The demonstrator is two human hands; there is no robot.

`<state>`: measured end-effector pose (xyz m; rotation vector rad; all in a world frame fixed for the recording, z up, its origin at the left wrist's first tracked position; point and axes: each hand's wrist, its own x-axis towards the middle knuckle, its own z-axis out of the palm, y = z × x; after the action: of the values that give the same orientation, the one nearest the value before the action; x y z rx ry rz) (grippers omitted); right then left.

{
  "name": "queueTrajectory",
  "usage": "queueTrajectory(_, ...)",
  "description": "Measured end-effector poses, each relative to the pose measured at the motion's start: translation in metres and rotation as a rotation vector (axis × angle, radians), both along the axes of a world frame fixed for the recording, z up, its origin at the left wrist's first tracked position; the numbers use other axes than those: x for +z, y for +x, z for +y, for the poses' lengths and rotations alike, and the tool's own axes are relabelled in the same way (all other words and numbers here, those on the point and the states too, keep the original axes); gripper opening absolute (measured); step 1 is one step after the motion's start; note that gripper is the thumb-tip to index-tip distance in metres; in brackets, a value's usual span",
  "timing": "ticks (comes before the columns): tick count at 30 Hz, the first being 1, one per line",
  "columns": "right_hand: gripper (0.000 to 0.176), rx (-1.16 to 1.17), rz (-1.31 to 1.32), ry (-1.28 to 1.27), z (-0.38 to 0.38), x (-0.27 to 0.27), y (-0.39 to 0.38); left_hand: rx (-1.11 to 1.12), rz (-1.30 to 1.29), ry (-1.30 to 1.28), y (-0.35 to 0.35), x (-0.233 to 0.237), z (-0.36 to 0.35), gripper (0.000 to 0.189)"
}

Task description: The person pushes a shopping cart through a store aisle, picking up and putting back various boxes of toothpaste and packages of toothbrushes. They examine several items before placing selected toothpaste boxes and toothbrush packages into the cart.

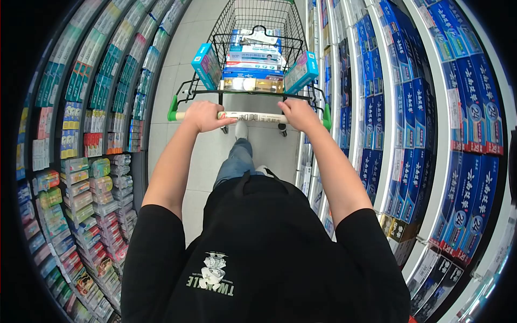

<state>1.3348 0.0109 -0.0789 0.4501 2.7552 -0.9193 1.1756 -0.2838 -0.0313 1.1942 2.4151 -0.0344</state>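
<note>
A wire shopping cart (226, 27) with green trim stands in front of me, its push handle (253, 116) running crosswise and printed with dark characters. My left hand (202, 116) is closed round the handle's left part, thumb lying along the bar. Near the right end, my right hand (301, 114) grips the same bar. Blue and white boxes (253, 56) are stacked in the cart. A teal box (207, 67) leans at the cart's left near corner, and another teal box (301, 72) at the right near corner.
Shelves of toothpaste boxes (466, 102), mostly blue, line the right side closely. On the left, shelves (75, 129) hold teal boxes and small hanging packs (81, 188). Pale floor tiles (202, 156) run between them, with my shoe (241, 131) below the handle.
</note>
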Motion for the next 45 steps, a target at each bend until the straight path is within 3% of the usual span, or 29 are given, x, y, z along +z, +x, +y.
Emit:
queueTrajectory(3, 0.050, -0.107, -0.053, -0.007, -0.006, -0.001, -0.008, -0.011, -0.023, -0.004, -0.012, 0.001, 0.002, 0.074)
queueTrajectory(6, 0.056, -0.268, -0.072, -0.035, -0.006, 0.014, -0.023, 0.004, -0.102, 0.225, -0.026, -0.004, 0.001, 0.061)
queueTrajectory(9, 0.059, -0.447, -0.171, 0.024, -0.006, 0.024, -0.044, 0.244, -0.168, 0.546, -0.049, -0.022, 0.010, 0.050)
queueTrajectory(14, 0.064, -0.417, -0.162, 0.176, -0.005, 0.024, -0.071, 0.315, 0.182, 0.593, -0.087, -0.046, 0.041, 0.040)
queueTrajectory(17, 0.062, -0.358, -0.159, 0.221, 0.001, 0.016, -0.088, 0.347, 0.214, 0.591, -0.126, -0.061, 0.072, 0.042)
queueTrajectory(18, 0.058, -0.354, -0.137, 0.233, 0.002, 0.014, -0.093, 0.436, 0.199, 0.490, -0.144, -0.063, 0.086, 0.057)
queueTrajectory(21, 0.054, -0.332, -0.144, 0.219, 0.008, 0.013, -0.112, 0.739, 0.011, 0.250, -0.196, -0.068, 0.120, 0.085)
queueTrajectory(22, 0.051, -0.339, -0.151, 0.212, 0.010, 0.015, -0.119, 0.806, -0.113, 0.211, -0.219, -0.087, 0.125, 0.103)
queueTrajectory(25, 0.048, -0.347, -0.162, 0.208, 0.017, 0.015, -0.136, 0.982, -0.573, 0.171, -0.275, -0.158, 0.128, 0.115)
queueTrajectory(27, 0.046, -0.349, -0.160, 0.217, 0.022, 0.012, -0.145, 1.159, -0.733, 0.294, -0.282, -0.162, 0.128, 0.102)
queueTrajectory(29, 0.045, -0.355, -0.186, 0.230, 0.027, 0.012, -0.156, 1.159, -0.724, 0.408, -0.306, -0.209, 0.127, 0.094)
queueTrajectory(32, 0.044, -0.387, -0.183, 0.219, 0.032, 0.015, -0.169, 1.201, -0.954, 0.526, -0.310, -0.166, 0.138, 0.072)
queueTrajectory(34, 0.043, -0.393, -0.181, 0.224, 0.036, 0.014, -0.178, 1.254, -1.050, 0.592, -0.325, -0.166, 0.149, 0.054)
queueTrajectory(35, 0.043, -0.394, -0.182, 0.230, 0.038, 0.014, -0.182, 1.249, -1.018, 0.601, -0.331, -0.166, 0.153, 0.053)
queueTrajectory(37, 0.042, -0.403, -0.167, 0.219, 0.041, 0.013, -0.186, 1.233, -0.955, 0.619, -0.333, -0.117, 0.161, 0.051)
queueTrajectory(38, 0.042, -0.415, -0.151, 0.201, 0.041, 0.013, -0.189, 1.180, -0.994, 0.674, -0.334, -0.109, 0.161, 0.054)
queueTrajectory(40, 0.041, -0.419, -0.180, 0.156, 0.047, 0.015, -0.194, 1.024, -0.834, 0.844, -0.329, -0.106, 0.162, 0.070)
queueTrajectory(41, 0.041, -0.456, -0.057, 0.160, 0.047, 0.010, -0.194, 1.016, -0.781, 0.839, -0.327, -0.098, 0.162, 0.076)
queueTrajectory(42, 0.046, -0.489, 0.065, 0.173, 0.048, 0.007, -0.194, 1.022, -0.809, 0.934, -0.317, -0.080, 0.163, 0.076)
queueTrajectory(43, 0.067, -0.520, 0.058, 0.132, 0.051, 0.010, -0.196, 1.016, -0.834, 0.990, -0.311, -0.067, 0.162, 0.071)
queueTrajectory(44, 0.080, -0.479, 0.289, 0.223, 0.057, -0.001, -0.195, 1.019, -0.833, 1.008, -0.308, -0.067, 0.160, 0.063)
queueTrajectory(45, 0.093, -0.517, 0.347, 0.158, 0.058, 0.004, -0.199, 1.014, -0.845, 1.061, -0.301, -0.065, 0.158, 0.058)
